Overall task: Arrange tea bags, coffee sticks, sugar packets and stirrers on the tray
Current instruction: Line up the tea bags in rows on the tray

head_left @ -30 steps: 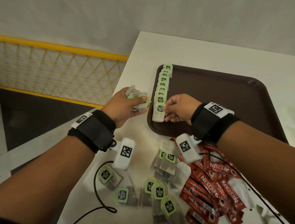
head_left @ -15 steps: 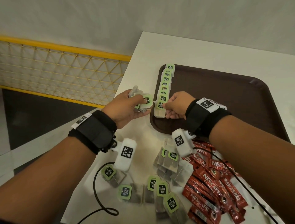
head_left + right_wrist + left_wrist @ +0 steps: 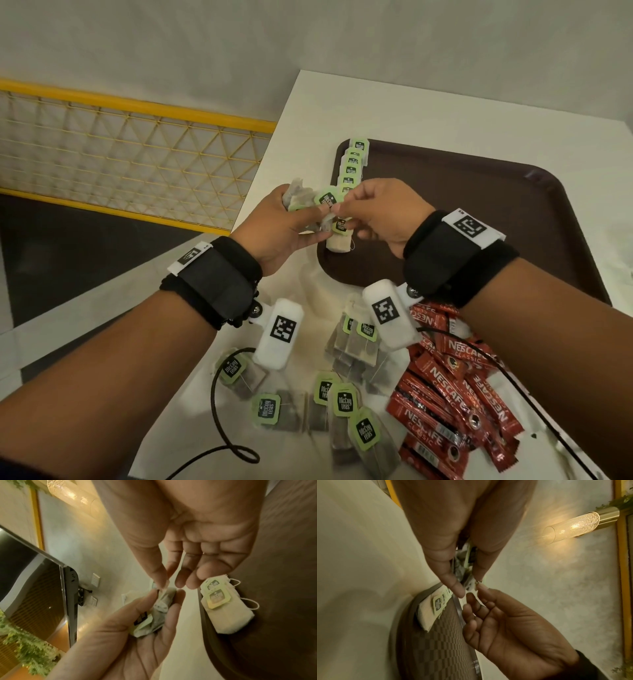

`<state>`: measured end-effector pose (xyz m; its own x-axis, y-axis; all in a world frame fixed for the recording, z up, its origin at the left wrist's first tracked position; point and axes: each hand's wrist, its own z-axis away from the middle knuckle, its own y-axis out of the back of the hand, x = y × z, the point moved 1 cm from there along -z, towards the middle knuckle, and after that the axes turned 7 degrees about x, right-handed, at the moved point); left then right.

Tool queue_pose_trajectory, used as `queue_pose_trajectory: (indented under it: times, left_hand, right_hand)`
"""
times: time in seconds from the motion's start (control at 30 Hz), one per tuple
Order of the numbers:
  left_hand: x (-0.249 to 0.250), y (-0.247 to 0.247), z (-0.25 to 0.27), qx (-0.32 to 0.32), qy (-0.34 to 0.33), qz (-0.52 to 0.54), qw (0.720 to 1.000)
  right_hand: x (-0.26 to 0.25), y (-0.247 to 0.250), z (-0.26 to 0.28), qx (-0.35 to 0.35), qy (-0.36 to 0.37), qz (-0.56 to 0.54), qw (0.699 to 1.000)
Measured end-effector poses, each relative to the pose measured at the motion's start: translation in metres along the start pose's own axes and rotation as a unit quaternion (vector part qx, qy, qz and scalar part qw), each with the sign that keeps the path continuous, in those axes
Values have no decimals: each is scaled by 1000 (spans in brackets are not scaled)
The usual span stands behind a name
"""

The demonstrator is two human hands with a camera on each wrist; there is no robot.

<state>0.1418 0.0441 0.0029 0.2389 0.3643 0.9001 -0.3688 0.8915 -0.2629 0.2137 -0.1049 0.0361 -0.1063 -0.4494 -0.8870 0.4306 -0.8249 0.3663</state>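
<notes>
Hugging the table's (image 3: 394, 102) left edge, the left hand (image 3: 274, 226) curls thumb and fingers round a small bunch of tea bags (image 3: 301, 198), just off the tray's (image 3: 513, 222) left rim. Right beside it, the right hand (image 3: 387, 216) pinches thumb and forefinger on one bag's corner from that bunch, other fingers loosely apart. Under them a row of tea bags (image 3: 351, 168) lines the tray's left wall; the tray's brown floor lies bare rightward. Near the front edge, loose tea bags (image 3: 342, 401), then red coffee sticks (image 3: 455, 394).
</notes>
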Motion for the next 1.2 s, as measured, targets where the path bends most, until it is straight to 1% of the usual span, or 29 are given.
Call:
queue_pose_trajectory:
  times: [0.17,0.23,0.33,0.4,0.53,0.67,0.73,0.83,1.0,1.13,1.2]
  left_hand:
    - [-2,3,2,9,18,-2,1000]
    - [-3,6,2,22,21,-7,1000]
    - [-3,10,5,35,25,-9,999]
    - [-3,12,7,37,29,-13,999]
    - [-2,13,10,46,33,-14,998]
    - [-2,15,13,46,43,-8,998]
    - [-2,16,14,45,50,-6,998]
    - [-2,17,14,47,60,1,997]
    - [-2,17,13,45,76,12,996]
    - [-1,16,14,36,86,19,995]
    - [-2,14,16,25,85,3,996]
  right_hand:
    - [-3,8,2,16,-3,-113,993]
    - [-1,11,4,1,-24,-136,990]
    - [7,10,7,-42,-63,-108,991]
    - [15,6,7,-55,-85,-77,992]
    - [27,-3,-2,-17,-102,-9,995]
    - [27,-7,-6,22,-109,36,993]
    - [27,-9,-7,34,-120,36,991]
    - [26,-11,-12,38,-139,16,989]
    - [27,-11,-18,40,-121,58,990]
    - [27,-11,-17,28,-149,60,987]
    - [27,-11,-17,26,-148,62,987]
